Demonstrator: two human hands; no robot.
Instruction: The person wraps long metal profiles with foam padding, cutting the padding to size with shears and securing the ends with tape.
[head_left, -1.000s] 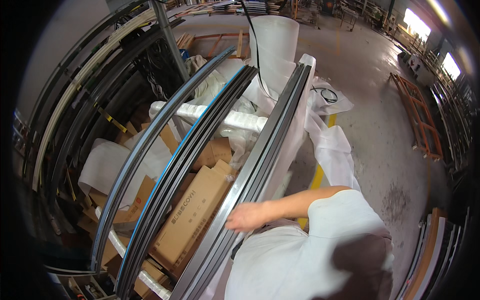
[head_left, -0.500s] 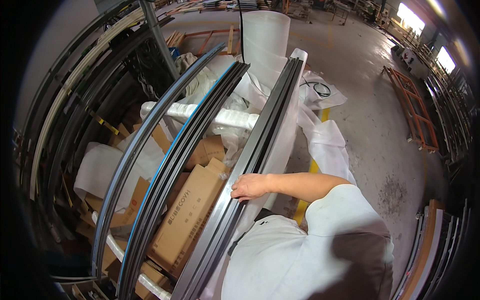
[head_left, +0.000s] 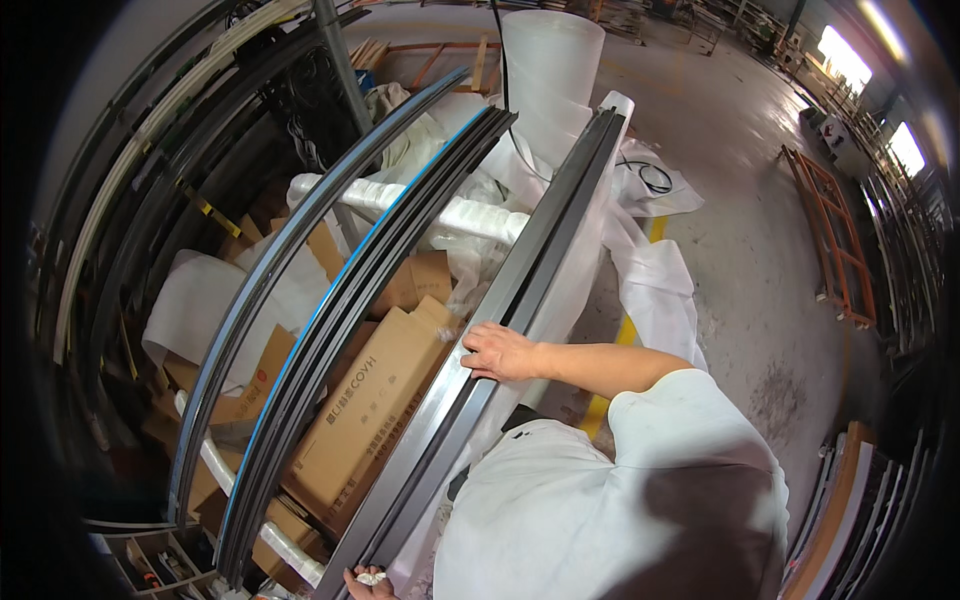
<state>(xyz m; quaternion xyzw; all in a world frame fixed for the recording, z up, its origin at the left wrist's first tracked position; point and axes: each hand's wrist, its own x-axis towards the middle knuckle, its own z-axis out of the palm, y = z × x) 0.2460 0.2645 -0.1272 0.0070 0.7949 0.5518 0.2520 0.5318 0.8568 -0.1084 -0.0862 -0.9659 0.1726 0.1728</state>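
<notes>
My right hand point(head_left: 499, 352) lies over a long grey metal profile point(head_left: 420, 430), its fingers curled round the left edge. A dark groove runs along the profile, with a grey face on either side. By its near end, at the lower edge, my left hand point(head_left: 368, 586) shows only in part; its fingers are bent round a small crumpled white scrap point(head_left: 371, 577). White foam wrap point(head_left: 575, 290) lies under and along the profile's right side. To the left, a bundle of dark profiles with a blue strip point(head_left: 318, 345) and a curved-looking grey-blue profile point(head_left: 265, 265) rest across the wrapped rack bars point(head_left: 465, 217).
Cardboard boxes point(head_left: 365, 410) sit between the bars below. A large white foam roll point(head_left: 550, 70) stands at the far end, with loose sheet point(head_left: 655, 290) trailing on the floor. Stacked profiles line the left side; an orange frame point(head_left: 828, 235) stands at right.
The grey profile looks turned, with a narrower groove and more grey on its right face. My left hand has come into view at the lower edge. My right hand stays on the profile.
</notes>
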